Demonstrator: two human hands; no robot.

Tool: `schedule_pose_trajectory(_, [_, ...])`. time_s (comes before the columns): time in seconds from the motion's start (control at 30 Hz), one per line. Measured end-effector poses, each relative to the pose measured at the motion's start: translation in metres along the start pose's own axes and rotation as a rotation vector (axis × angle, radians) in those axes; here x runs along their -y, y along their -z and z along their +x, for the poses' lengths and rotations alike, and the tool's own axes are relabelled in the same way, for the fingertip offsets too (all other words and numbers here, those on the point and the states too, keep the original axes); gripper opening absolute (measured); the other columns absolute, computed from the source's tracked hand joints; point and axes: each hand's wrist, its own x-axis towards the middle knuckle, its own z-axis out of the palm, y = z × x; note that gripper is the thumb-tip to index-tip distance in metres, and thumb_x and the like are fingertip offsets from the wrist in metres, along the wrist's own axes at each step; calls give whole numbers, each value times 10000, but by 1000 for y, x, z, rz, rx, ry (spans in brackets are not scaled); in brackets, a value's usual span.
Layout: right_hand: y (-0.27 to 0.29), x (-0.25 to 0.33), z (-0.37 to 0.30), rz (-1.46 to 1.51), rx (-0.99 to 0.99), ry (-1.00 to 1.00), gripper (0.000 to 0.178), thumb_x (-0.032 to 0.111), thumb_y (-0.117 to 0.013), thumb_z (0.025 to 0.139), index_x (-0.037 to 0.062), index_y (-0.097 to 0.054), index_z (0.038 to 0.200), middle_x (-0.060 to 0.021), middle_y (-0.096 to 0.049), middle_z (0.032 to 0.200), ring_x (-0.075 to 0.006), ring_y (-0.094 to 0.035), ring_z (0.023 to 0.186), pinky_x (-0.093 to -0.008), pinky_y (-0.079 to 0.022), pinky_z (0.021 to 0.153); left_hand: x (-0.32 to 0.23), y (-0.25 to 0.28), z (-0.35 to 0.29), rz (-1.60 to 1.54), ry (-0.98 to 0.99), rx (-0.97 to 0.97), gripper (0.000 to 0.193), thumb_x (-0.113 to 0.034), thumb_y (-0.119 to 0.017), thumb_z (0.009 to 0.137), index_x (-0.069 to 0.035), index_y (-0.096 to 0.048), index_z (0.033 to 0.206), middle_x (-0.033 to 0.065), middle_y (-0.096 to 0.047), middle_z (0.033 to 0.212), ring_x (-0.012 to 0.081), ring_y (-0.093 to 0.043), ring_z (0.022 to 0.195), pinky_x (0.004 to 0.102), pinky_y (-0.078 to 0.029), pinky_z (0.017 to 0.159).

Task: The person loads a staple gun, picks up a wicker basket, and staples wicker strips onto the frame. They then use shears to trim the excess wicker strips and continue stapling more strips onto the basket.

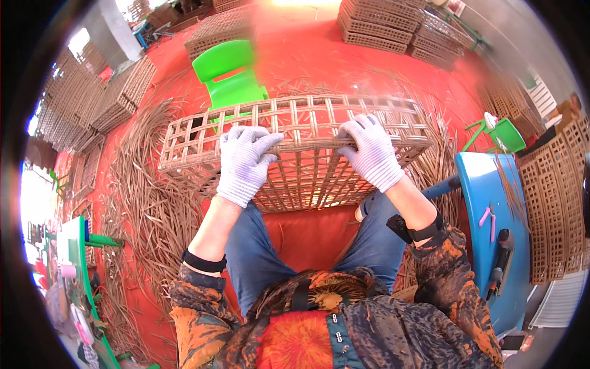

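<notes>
Your knees sit under the woven cane basket point(295, 144) — it rests across your lap. Your left hand point(244, 161) & right hand point(372, 150), both gloved, clamp its near rim, well apart. Beyond it — a green plastic chair point(228, 74), then stacked baskets point(381, 24).
</notes>
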Motion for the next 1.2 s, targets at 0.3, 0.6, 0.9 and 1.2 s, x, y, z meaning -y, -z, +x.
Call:
schedule_pose_trajectory(0.3, [-1, -1, -5, -27, -98, 22, 309, 78, -757, 622, 123, -610, 891, -83, -587, 894, -322, -561, 905, -445, -468, 785, -3, -7, 6, -123, -74, -73, 402, 3, -746, 647, -150, -753, 1018, 34, -607, 825, 254, -556, 839, 379, -448, 817])
schedule_pose_trajectory(0.6, [105, -60, -100, 91, -345, -134, 273, 154, -701, 771, 105, -636, 1032, -132, -616, 907, -349, -626, 886, -447, -516, 802, 36, -42, -14, -48, -112, 72, 510, 75, -706, 723, -70, -681, 1212, 75, -574, 919, 254, -528, 906, 384, -439, 847])
schedule_pose_trajectory(0.9, [317, -127, -414, -952, -146, -1633, 569, 448, -735, 759, 66, -627, 1167, -179, -675, 1155, -350, -650, 1063, -438, -517, 909, 25, -39, -15, -78, 16, 39, 510, 91, -676, 751, -71, -665, 1234, 69, -554, 955, 243, -522, 951, 372, -440, 888])
schedule_pose_trajectory(1.2, [287, -147, -394, -662, -162, -1688, 667, 286, -640, 802, 120, -440, 1417, -266, -562, 1319, -435, -549, 1210, -469, -446, 1029, 4, -8, -18, -63, 29, -22, 422, 30, -714, 672, -102, -722, 1073, 67, -593, 877, 264, -558, 900, 395, -443, 862])
